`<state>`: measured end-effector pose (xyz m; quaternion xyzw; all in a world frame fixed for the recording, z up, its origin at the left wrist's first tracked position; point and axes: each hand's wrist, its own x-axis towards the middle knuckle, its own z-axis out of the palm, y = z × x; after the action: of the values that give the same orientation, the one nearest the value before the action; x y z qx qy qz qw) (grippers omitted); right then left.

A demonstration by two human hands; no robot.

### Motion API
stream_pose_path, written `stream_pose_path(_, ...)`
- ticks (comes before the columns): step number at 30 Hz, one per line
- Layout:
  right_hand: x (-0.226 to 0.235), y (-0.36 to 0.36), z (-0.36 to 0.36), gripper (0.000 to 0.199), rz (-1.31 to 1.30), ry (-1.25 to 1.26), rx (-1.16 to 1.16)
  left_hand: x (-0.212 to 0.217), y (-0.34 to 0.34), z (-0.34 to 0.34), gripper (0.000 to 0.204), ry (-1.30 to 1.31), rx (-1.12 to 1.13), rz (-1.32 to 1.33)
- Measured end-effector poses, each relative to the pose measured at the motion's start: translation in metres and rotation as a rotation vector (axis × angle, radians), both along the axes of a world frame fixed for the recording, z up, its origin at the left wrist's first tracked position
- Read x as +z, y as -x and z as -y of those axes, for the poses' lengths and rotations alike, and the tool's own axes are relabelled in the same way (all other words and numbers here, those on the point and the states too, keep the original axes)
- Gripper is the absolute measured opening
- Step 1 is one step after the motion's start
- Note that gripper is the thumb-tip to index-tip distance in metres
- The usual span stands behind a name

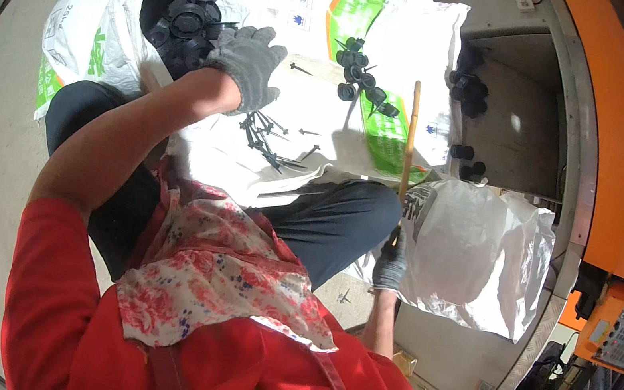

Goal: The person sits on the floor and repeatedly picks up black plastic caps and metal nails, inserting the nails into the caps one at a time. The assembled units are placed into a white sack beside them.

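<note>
My left hand [247,64], in a dark grey glove, is over the white sheeting beside a heap of black plastic caps [187,19] in an open white sack. Its fingers are spread, and I see nothing held in it. My right hand [390,265], also gloved, grips the lower end of a thin wooden stick [411,133], which points away from me. Between the hands lies a cluster of black caps [354,62], some with thin stems. Closer to my lap are several loose black sprue pieces [260,139].
A white sack [103,27] with green print stands at the left. On the right are a metal-edged recess [513,120] with more black caps and a translucent plastic bag [481,252]. An orange machine [598,141] rises beyond. My bent legs [333,214] border the sheeting.
</note>
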<state>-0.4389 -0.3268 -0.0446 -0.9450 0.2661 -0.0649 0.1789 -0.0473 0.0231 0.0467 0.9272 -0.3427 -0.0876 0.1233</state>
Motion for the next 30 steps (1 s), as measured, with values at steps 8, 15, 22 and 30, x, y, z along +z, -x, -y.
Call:
stream_pose_path(8,0.111,-0.154,-0.020,0.039,-0.273,0.241,0.009,0.007,0.002,-0.004,0.062,0.076,-0.005,-0.031)
stream_pose_path(15,0.065,-0.241,0.051,0.029,-0.569,0.351,0.209,0.022,-0.005,-0.018,0.061,0.094,0.059,-0.076)
stream_pose_path(22,0.190,-0.152,-0.039,0.033,-0.667,-0.024,0.373,0.018,0.000,-0.021,0.061,0.217,0.035,0.039)
stream_pose_path(30,0.190,-0.151,-0.015,0.029,-0.324,0.415,0.294,0.015,-0.005,-0.018,0.062,0.193,0.021,0.028)
